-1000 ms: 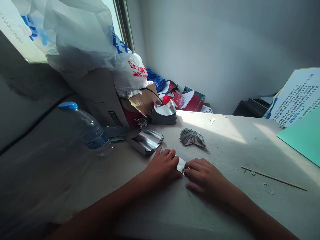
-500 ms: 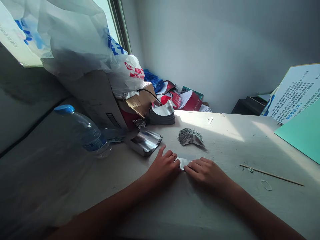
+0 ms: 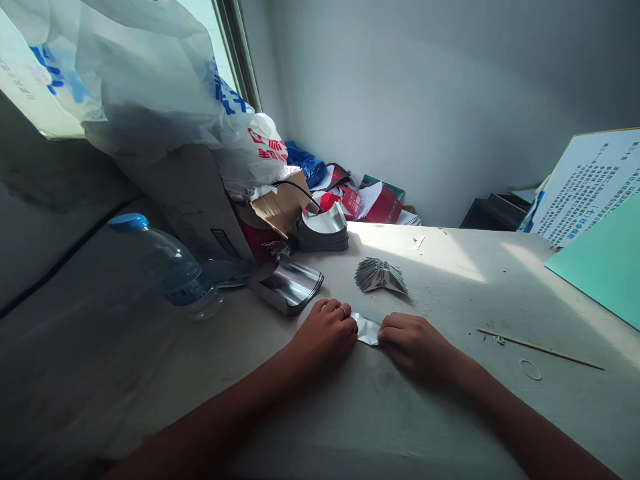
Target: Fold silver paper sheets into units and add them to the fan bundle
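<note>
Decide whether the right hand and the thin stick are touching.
Apart: the head view shows tabletop between the right hand and the thin stick.

- a plain, pale grey-blue back wall [image 3: 400, 100], lighter low down near the middle and dimmer toward the upper right;
- a window [image 3: 204, 13] at the upper left, glaring white, edged by a dark, metallic-looking frame [image 3: 237, 53];
- a shaded wall [image 3: 40, 167] on the left, marked by a darker smudge;
- a whitish table [image 3: 380, 413], darkest at the lower left; 2 slanting bands of sunlight [image 3: 440, 248] cross its far part
</note>
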`<state>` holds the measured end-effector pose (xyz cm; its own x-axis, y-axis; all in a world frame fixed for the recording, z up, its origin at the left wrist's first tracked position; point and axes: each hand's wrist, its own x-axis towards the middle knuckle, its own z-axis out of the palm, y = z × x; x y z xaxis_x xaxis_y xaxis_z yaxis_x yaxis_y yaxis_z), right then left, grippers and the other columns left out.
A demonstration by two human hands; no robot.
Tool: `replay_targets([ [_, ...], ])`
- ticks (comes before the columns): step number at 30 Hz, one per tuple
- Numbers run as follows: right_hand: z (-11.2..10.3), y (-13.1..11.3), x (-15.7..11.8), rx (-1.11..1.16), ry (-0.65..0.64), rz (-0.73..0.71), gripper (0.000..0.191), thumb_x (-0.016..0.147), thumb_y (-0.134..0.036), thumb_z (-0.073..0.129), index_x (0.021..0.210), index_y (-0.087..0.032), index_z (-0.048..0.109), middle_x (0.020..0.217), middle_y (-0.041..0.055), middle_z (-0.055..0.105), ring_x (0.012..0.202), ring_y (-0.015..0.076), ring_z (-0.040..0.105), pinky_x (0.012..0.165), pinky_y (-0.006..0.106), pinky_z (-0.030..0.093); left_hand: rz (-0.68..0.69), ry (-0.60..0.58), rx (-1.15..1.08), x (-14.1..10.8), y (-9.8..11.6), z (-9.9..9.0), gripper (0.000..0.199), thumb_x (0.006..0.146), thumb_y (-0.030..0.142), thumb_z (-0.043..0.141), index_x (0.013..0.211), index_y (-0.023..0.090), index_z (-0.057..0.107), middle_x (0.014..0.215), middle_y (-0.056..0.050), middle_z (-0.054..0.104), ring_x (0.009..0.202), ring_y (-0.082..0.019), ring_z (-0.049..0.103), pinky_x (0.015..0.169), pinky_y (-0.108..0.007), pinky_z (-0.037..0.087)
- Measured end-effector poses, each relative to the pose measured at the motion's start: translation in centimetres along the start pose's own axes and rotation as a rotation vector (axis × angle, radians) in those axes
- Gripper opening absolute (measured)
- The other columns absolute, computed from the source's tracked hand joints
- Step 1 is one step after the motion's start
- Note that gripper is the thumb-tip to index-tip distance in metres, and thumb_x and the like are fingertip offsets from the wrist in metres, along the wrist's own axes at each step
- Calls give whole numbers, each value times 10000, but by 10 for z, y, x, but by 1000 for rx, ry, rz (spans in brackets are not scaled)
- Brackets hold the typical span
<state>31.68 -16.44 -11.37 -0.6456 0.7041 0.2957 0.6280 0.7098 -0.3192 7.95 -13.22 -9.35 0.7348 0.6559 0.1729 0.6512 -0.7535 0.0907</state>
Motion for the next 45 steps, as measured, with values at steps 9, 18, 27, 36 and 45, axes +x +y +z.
replay_targets([
  [9,-3,-2,5,163,-74,135,139,1008,-181,455,943,-177,578,928,58,617,828,188,527,760,331,434,331,-73,-62,-2,-18,-7,191,929,109,565,1073,180,669,1116,-70,661,1034,-197,599,877,-290,485],
  [18,-2,-5,4,110,-21,26,183,1025,-166,432,966,-176,605,929,76,633,833,194,550,761,331,464,373,-81,-107,-4,-27,2,296,927,121,588,1206,209,633,1241,-67,656,1124,-204,577,975,-312,461],
  [27,-1,1,3,9,-78,-188,229,1019,-93,418,1044,-162,636,1070,94,688,923,198,584,781,336,484,304,-100,-119,-4,-22,-3,257,917,141,635,1135,266,687,1176,-20,687,1067,-185,628,979,-312,444],
  [36,-4,-2,5,221,-83,133,129,996,-170,478,995,-187,606,956,53,671,837,175,605,745,299,461,241,-128,-248,-2,-23,-6,310,902,116,618,1155,273,706,1201,-13,702,1101,-182,642,1017,-306,445],
  [45,2,-4,7,288,18,326,39,953,-199,573,988,-198,554,934,30,658,799,172,584,711,298,431,302,-150,-229,-6,-16,-28,349,875,114,650,1184,267,700,1170,-48,689,1103,-212,623,962,-314,480],
])
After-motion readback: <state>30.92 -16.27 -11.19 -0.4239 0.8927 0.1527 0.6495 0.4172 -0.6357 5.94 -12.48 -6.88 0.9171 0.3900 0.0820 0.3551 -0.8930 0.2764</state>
